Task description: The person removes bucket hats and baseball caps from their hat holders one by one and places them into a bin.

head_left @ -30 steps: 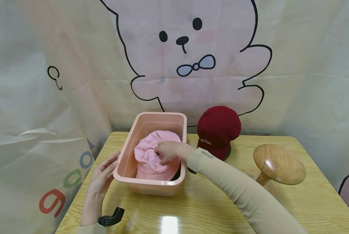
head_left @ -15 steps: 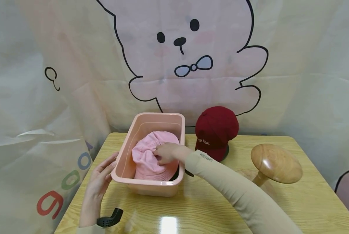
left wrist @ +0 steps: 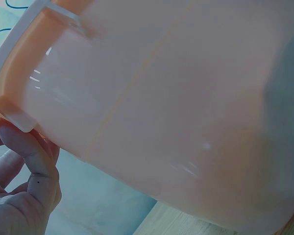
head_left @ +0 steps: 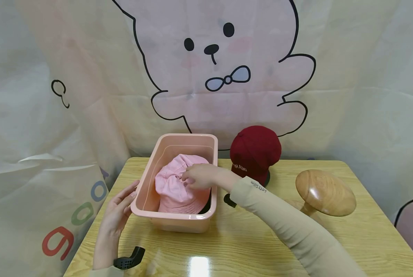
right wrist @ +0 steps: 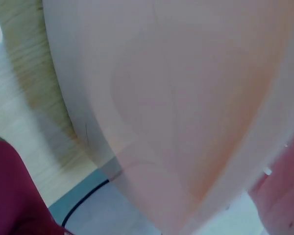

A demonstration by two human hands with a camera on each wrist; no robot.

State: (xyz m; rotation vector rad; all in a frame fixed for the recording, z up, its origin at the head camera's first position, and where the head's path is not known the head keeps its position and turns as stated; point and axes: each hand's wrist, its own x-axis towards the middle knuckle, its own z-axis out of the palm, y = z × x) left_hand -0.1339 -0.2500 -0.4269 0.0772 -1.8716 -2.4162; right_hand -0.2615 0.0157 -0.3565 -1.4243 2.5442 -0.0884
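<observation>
A pink bucket hat (head_left: 179, 196) lies creased inside a pink plastic bin (head_left: 173, 216) in the head view. My right hand (head_left: 201, 176) reaches over the bin's right rim and pinches the hat's crown; its fingertips are partly hidden. At the front left corner my left hand (head_left: 116, 213) touches the rim from outside, fingers fairly straight. The left wrist view has that hand (left wrist: 32, 176) with a fingertip under the bin's lip (left wrist: 19, 120). Mostly the bin's outer wall (right wrist: 176, 88) fills the right wrist view, with part of the right hand (right wrist: 284, 186) blurred at the edge.
A dark red baseball cap (head_left: 256, 150) stands right of the bin, its front lettering partly covered by my right sleeve (head_left: 282, 215). Farther right is a wooden hat stand (head_left: 325, 192) with a rounded top. A printed curtain (head_left: 255, 104) hangs behind the wooden table (head_left: 248, 246).
My right hand has risen slightly and shifted on the hat, whose crown creases look different. The left hand keeps its place at the rim. The head view has drifted slightly.
</observation>
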